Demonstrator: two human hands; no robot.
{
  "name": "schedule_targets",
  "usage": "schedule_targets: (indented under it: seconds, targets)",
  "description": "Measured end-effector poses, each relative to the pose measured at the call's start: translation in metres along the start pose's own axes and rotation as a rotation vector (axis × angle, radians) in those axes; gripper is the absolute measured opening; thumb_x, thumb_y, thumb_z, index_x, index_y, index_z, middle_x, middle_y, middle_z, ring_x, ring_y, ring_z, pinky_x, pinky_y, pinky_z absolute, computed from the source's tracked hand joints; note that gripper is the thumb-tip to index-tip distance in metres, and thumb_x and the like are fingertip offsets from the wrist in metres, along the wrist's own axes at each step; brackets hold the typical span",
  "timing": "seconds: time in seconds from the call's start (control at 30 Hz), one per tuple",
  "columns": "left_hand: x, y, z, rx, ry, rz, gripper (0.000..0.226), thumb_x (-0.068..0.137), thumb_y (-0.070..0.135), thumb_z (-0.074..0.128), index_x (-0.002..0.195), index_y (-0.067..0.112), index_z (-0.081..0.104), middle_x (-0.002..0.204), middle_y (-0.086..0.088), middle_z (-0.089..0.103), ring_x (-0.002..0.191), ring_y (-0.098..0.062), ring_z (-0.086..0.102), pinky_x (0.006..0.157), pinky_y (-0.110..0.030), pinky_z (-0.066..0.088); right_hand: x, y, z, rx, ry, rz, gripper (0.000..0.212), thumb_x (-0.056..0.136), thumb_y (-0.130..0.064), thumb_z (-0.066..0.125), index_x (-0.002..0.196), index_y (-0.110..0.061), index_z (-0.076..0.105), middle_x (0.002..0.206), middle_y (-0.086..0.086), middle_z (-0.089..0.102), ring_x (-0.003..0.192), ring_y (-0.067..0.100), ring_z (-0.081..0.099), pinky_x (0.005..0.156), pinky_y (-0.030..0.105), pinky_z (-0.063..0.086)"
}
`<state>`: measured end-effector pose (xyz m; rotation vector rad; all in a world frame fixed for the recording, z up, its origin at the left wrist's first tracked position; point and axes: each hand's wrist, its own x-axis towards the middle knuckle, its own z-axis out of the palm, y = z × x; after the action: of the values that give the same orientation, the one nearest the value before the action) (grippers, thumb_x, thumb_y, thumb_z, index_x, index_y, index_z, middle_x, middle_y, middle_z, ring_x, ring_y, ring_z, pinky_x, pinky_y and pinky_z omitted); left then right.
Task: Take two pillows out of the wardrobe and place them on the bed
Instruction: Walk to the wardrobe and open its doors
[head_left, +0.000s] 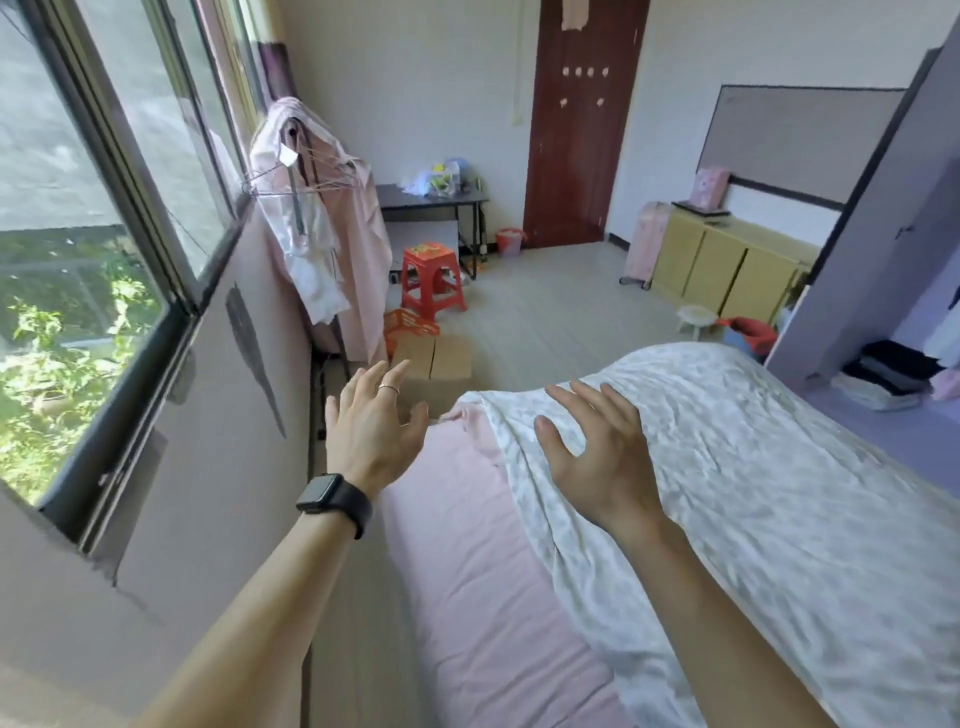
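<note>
Head view of a bedroom, with both bare arms stretched forward over the bed (467, 519). Left hand (371, 423), with a ring on one finger and a dark watch (335, 499) on the wrist, has its fingers spread and grips nothing; it hangs above the gap between the pink sheet and the wall under the window (93, 260). Right hand (597, 452), fingers likewise spread and empty, is over the white patterned quilt (753, 493) covering the bed's right part. Wardrobe (893, 249), purple and open, stands at far right with folded clothes (883, 379) inside; no pillow can be made out. Red stool (431, 278) stands near the far desk (431, 200).
</note>
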<state>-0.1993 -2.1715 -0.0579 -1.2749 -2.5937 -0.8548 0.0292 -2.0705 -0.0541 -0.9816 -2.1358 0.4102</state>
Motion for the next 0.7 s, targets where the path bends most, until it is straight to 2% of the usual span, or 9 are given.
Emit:
schedule_targets:
  seconds: [0.23,0.37,0.5,0.6,0.7]
  targets:
    - [0.103,-0.068,-0.006,0.016,0.015,-0.028,0.058,0.093,0.044,0.051,0.149,0.035,0.037,0.158,0.004,0.035,0.149,-0.022,0.021,0.12,-0.056,0.016,0.108,-0.047,0.102,0.019,-0.003,-0.073,0.047,0.089,-0.049,0.054,0.13,-0.03,0.065,0.141,0.001,0.059,0.141,0.029,0.04,0.112,0.044,0.039]
    - [0.152,-0.098,-0.007,0.041,0.029,-0.028,0.056,0.094,0.042,0.052,0.148,0.033,0.039,0.157,0.001,0.036,0.149,-0.024,0.023,0.12,-0.056,0.017,0.156,-0.053,0.147,0.021,-0.038,-0.08,0.051,0.089,-0.053,0.048,0.132,-0.03,0.064,0.143,0.001,0.058,0.14,0.029,0.04,0.113,0.044,0.037]
    - [0.204,-0.129,-0.002,0.037,0.04,-0.062,0.056,0.094,0.038,0.052,0.148,0.032,0.039,0.157,0.002,0.035,0.149,-0.024,0.022,0.121,-0.056,0.015,0.208,-0.054,0.192,0.012,-0.069,-0.088,0.049,0.09,-0.051,0.049,0.133,-0.031,0.063,0.144,0.0,0.057,0.141,0.029,0.038,0.114,0.043,0.034]
    - [0.248,-0.155,0.007,0.089,0.054,-0.029,0.055,0.094,0.044,0.049,0.147,0.031,0.042,0.155,0.002,0.039,0.147,-0.024,0.025,0.119,-0.057,0.018,0.256,-0.057,0.229,0.02,-0.081,-0.107,0.045,0.093,-0.049,0.054,0.133,-0.031,0.062,0.145,0.0,0.056,0.141,0.029,0.037,0.115,0.043,0.032]
    - [0.291,-0.174,0.01,0.122,0.066,-0.027,0.055,0.093,0.042,0.052,0.146,0.031,0.043,0.153,0.002,0.041,0.146,-0.025,0.027,0.118,-0.056,0.019,0.305,-0.064,0.263,0.034,-0.1,-0.133,0.049,0.091,-0.052,0.05,0.133,-0.031,0.063,0.145,-0.001,0.056,0.141,0.028,0.038,0.115,0.042,0.033]
